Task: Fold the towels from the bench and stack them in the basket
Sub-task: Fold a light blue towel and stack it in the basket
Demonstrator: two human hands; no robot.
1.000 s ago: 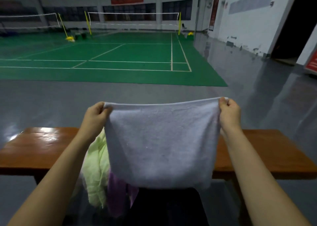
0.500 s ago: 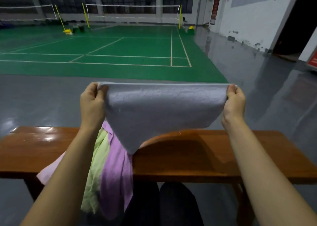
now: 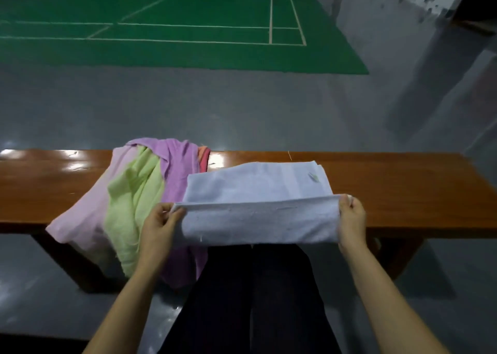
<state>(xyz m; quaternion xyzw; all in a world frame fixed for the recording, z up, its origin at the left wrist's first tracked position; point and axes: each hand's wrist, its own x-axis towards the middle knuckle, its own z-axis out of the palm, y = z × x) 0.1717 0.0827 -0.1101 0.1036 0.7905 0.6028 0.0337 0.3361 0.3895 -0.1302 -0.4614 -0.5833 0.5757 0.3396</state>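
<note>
Pinching one end of the white towel [image 3: 258,192] each, the left hand [image 3: 157,228] and right hand [image 3: 351,219] hold its near fold taut over the front edge of the desk [image 3: 403,187]. Its far half lies flat on the wood. Just to its left, touching it, a purple towel [image 3: 176,170], green towel [image 3: 134,200] and pink towel [image 3: 86,208] sit heaped, spilling over the edge.

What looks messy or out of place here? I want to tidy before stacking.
The unfolded pile beside the white towel is rumpled, and its pink, green and purple towels spill over the bench front edge. The white towel's far edge lies slanted. The left hand and right hand pinch its near corners. No basket shows.
</note>
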